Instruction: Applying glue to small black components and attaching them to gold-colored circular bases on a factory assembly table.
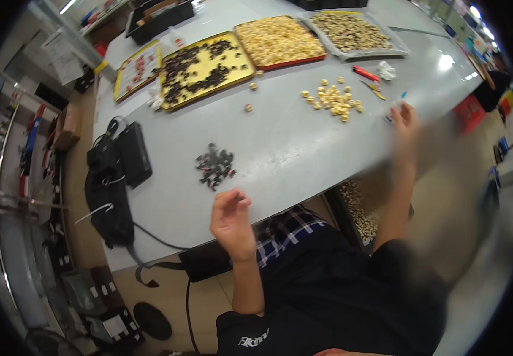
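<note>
My left hand is raised at the table's near edge, just beside a loose pile of small black parts. Its fingers curl in toward the thumb, and whatever they pinch is too small to name. On the right, my right hand hovers over the table edge with thumb and fingers drawn together. A small blue-tipped item shows just beyond its fingertips; whether the hand holds it I cannot tell. Left of that hand lies a scattered heap of small gold-coloured parts.
Along the far side stand a yellow tray of black parts, a red-rimmed tray of gold pieces and a whitish tray of mixed pieces. A red-handled tool lies near crumpled white tissue. A black bag rests at left.
</note>
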A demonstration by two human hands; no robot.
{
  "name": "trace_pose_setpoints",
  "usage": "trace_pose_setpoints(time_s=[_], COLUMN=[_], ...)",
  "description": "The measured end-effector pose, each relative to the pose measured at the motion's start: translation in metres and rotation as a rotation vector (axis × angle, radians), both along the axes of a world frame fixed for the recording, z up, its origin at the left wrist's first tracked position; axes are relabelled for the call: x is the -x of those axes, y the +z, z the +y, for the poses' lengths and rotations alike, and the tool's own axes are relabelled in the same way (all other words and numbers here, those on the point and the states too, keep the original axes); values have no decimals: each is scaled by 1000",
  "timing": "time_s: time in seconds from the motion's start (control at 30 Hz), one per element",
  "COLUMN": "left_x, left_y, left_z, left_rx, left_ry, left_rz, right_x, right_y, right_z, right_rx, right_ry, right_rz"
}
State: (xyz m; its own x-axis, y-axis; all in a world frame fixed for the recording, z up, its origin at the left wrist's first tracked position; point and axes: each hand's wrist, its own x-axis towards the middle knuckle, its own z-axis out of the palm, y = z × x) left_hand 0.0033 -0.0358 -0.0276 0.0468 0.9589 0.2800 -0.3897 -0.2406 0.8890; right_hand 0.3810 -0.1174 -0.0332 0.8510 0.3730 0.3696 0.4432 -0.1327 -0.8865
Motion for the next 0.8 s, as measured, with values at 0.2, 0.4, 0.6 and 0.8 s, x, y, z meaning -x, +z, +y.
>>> trace_pose_setpoints(time_s=[0.2,0.4,0.6,0.8], left_x=[-4,-2,0,-1], left_y=[7,6,2,4], left_z=[-3,1,2,-1], left_rx=[39,-29,-82,-81], left_ry=[-38,-93,-116,-117], left_rz=[-24,-36,-40,20], right_x=[50,129,203,219], right_y=[16,20,26,32], right_z=[16,35,62,70], right_rx=[-355,-572,-727,-653], right_ry=[349,841,884,1024], right_rz=[160,580,971,1051])
